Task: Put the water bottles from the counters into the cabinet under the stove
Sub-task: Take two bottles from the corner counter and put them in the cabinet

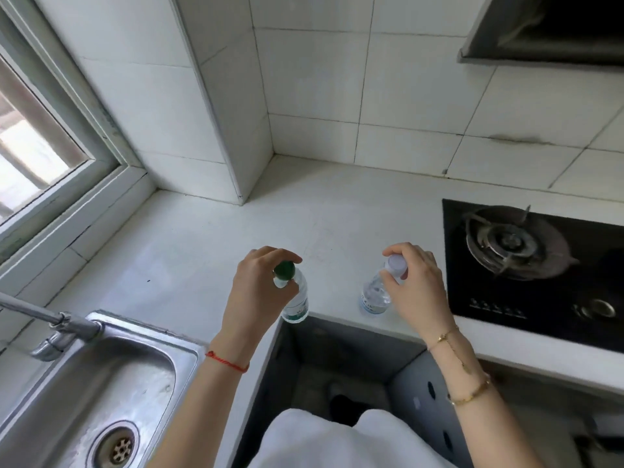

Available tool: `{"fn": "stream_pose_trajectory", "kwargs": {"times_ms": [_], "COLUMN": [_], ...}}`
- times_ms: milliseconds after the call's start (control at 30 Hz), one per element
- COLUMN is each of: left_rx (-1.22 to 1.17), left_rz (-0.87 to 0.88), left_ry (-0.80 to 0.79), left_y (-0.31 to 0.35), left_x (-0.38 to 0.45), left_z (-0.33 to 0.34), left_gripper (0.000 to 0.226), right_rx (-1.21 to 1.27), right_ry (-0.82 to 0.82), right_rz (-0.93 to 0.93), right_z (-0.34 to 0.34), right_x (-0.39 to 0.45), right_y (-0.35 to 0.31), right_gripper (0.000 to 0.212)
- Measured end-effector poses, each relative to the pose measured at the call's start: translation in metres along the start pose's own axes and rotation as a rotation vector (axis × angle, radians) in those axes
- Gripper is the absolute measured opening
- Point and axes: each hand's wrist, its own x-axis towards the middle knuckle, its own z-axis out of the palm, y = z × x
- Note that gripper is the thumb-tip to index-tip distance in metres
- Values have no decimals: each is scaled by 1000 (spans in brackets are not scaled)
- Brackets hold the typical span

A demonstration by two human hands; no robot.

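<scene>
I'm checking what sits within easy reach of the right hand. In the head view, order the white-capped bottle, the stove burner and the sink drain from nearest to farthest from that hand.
From the right hand:
1. White-capped bottle: held at its cap by that hand.
2. Stove burner: to the hand's right, on the black cooktop.
3. Sink drain: far left, in the steel sink's bottom.

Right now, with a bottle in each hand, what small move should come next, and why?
Probably lift both bottles straight up off the counter. The left hand grips the green-capped bottle at its neck and the right hand the white-capped bottle, both near the counter's front edge.
</scene>
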Motion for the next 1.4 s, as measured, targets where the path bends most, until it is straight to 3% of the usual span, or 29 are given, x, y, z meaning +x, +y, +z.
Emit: {"fn": "stream_pose_trajectory", "kwargs": {"times_ms": [567, 933, 1100, 1400], "left_rx": [-129, -136, -139, -190], "left_rz": [315, 611, 684, 652], "left_ry": [-387, -635, -664, -618], "left_y": [58, 152, 213, 332], "left_x": [-123, -183, -214, -287], "left_z": [30, 97, 139, 225], "left_gripper": [37, 37, 36, 35], "right_rx": [-131, -146, -151, -195], "right_ry": [214, 466, 522, 440], "right_rz": [344, 539, 593, 558], "right_z": [-76, -148, -200, -313], "right_x": [-235, -340, -382, -445], "right_y": [-4, 35, 73, 169], "right_gripper": [30, 33, 31, 29]}}
